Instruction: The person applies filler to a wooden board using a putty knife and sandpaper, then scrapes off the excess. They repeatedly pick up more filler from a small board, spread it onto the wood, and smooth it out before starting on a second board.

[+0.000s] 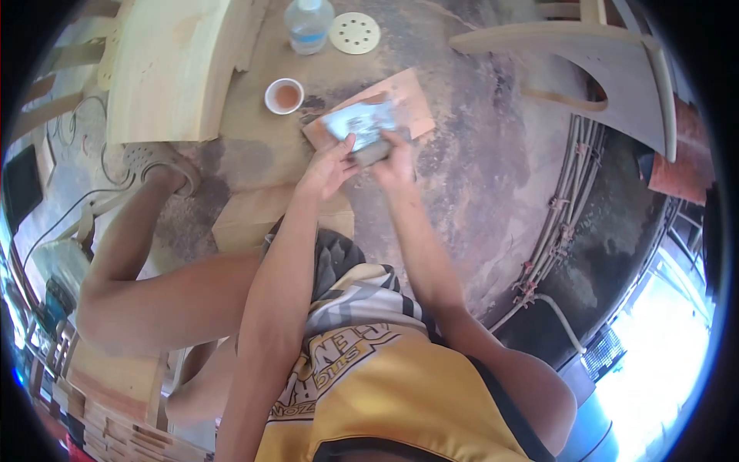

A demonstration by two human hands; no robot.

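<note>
Both hands grip a flat, light-blue and silvery rectangular thing, smeared by motion, with a darker grey edge on the near side. My left hand is closed at its lower left corner, thumb along the near edge. At its right end my right hand is closed, fingers bent over the edge. I cannot tell what kind of thing it is. Beneath it, overlapped in this view, lies a flat orange-brown rectangular piece on the floor. A white cup with reddish-brown contents stands to the left.
A clear bottle and a pale disc with holes are at the back. Pale wooden pieces stand at the left and a curved wooden frame at the right. Pipes or cables run along the right side.
</note>
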